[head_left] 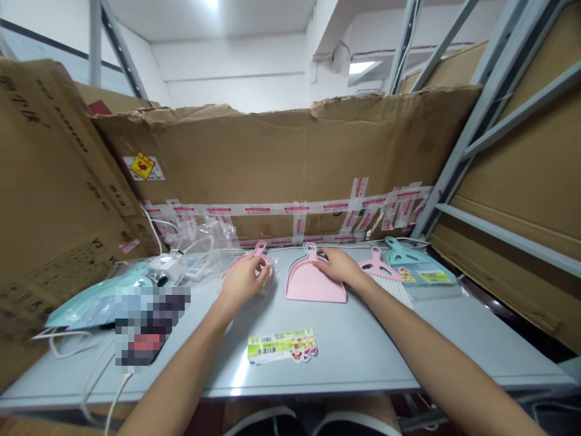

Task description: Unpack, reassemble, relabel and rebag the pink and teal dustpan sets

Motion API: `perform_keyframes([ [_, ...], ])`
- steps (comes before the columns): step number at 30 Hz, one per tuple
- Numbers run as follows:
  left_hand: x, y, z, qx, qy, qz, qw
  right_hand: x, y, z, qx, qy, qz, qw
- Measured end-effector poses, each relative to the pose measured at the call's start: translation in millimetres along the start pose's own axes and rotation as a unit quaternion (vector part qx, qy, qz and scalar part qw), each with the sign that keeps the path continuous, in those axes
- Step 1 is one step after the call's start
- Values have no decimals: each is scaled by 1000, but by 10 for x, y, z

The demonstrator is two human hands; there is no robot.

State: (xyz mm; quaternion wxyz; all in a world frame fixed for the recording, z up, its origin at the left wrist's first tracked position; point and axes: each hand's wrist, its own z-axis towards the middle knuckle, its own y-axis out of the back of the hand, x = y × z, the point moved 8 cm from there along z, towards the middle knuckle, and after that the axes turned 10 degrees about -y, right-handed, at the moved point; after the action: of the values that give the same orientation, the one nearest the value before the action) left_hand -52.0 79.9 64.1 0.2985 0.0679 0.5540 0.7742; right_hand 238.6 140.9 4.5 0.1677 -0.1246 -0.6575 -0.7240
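My left hand (245,280) is closed, its fingers bent over a pink dustpan-like piece (260,247) in clear plastic wrap; the hand hides most of it. A pink dustpan (315,283) lies on the table with its wide edge towards me. Under it, a teal edge shows at its left side. My right hand (338,265) grips the dustpan's right shoulder, thumb on top. Right of that hand, partly behind the forearm, lies a pink hand brush (376,266) with white bristles. A stack of printed green-and-white cards (282,346) rests in front.
A teal brush and dustpan in a clear bag (422,266) lie at the right. More teal pieces in plastic (97,297) are at the left, near a blurred-out phone-like object (152,327), white cables and a charger (167,266). A taped cardboard wall (281,157) stands behind.
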Motion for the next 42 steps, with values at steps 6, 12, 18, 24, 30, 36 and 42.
perform_keyframes([
  [6, 498, -204, 24, 26, 43, 115, 992, 46, -65, 8, -9, -13, -15, 1000],
  [12, 723, -266, 115, 21, 83, 119, 989, 119, -43, -57, -31, -8, -14, 999],
  [18, 873, -286, 177, 35, 98, 96, 990, 128, 116, -135, -112, 9, 6, 994],
  [24, 841, -236, 149, 26, 94, 63, 993, 204, 206, -182, -149, 68, 52, 985],
  [30, 609, 343, 80, -100, 16, 11, 995, 316, 314, -220, -143, 102, 179, 968],
  [36, 264, 936, -91, -236, -52, -66, 968, 497, 185, -222, 23, 44, 469, 882],
  [42, -129, 459, 68, -149, -73, -138, 976, 899, -248, -504, 254, -22, 661, 706],
])
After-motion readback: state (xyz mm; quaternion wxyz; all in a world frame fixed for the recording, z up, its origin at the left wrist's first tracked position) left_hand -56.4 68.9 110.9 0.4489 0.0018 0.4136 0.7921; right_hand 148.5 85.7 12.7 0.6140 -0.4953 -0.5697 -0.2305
